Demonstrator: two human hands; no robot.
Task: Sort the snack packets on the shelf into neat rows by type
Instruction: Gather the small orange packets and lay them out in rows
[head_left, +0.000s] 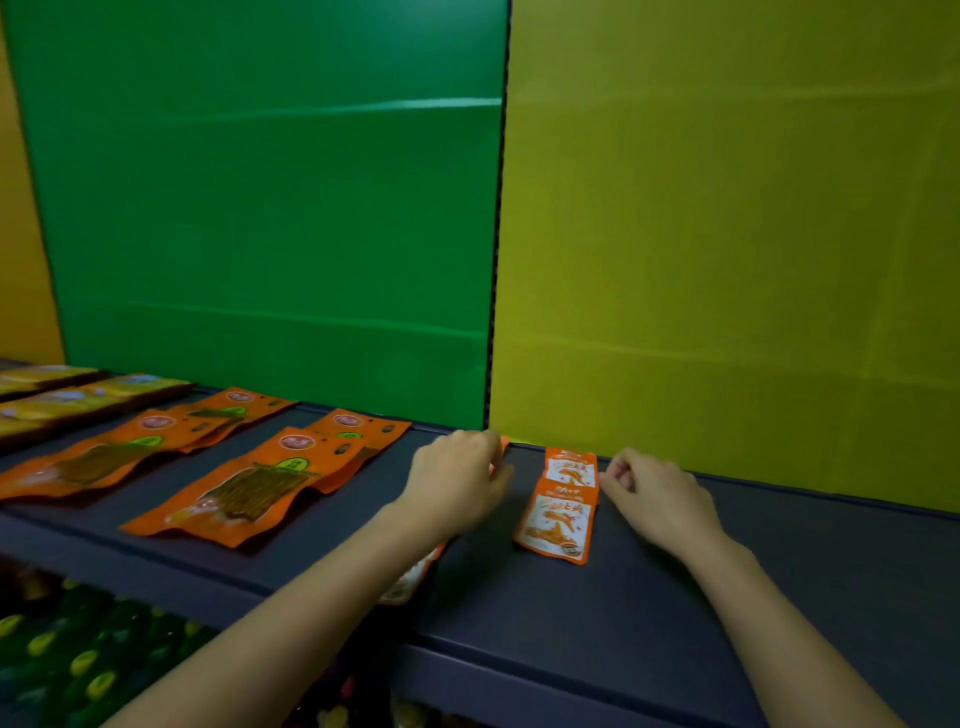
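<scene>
Dark shelf (571, 618) — right fingers (621, 474) curled by packets (558, 519), left fingers (488, 460) perhaps pinching one.

At twelve o'clock you have two small orange-and-white packets (566, 499) lying flat on the dark shelf (519, 618), the near one overlapping the far one. At ten o'clock, four large orange packets (234, 493) lie in two overlapping pairs, with yellow packets (67, 400) beyond at nine. Your left hand (457, 480) grips another small packet (503, 446), and only its orange corner shows.
</scene>
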